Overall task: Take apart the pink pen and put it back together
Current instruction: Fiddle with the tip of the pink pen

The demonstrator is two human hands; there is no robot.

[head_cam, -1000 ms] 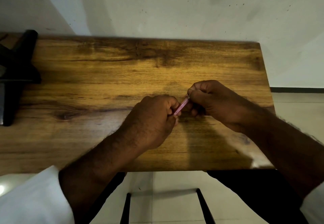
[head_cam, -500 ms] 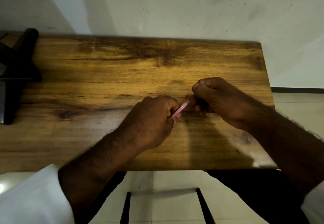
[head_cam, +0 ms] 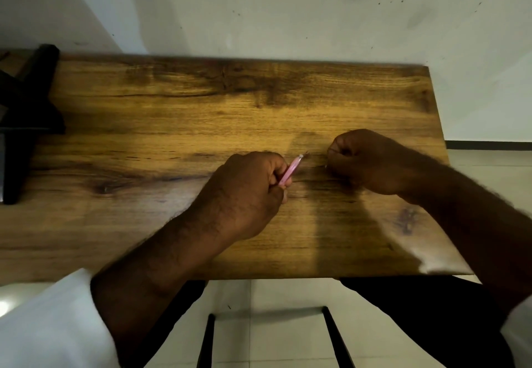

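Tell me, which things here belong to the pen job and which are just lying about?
In the job:
pink pen, gripped by the left hand
right hand, fingers curled, contents hidden

Lying about:
black stand at the left end of the wooden table
black frame on the floor below

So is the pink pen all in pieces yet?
Barely started, it seems. The left hand grips the pink pen, thin tip poking out. The right hand is curled apart from it, maybe round a small piece; I can't tell. More pulling apart and all the rebuilding remain.
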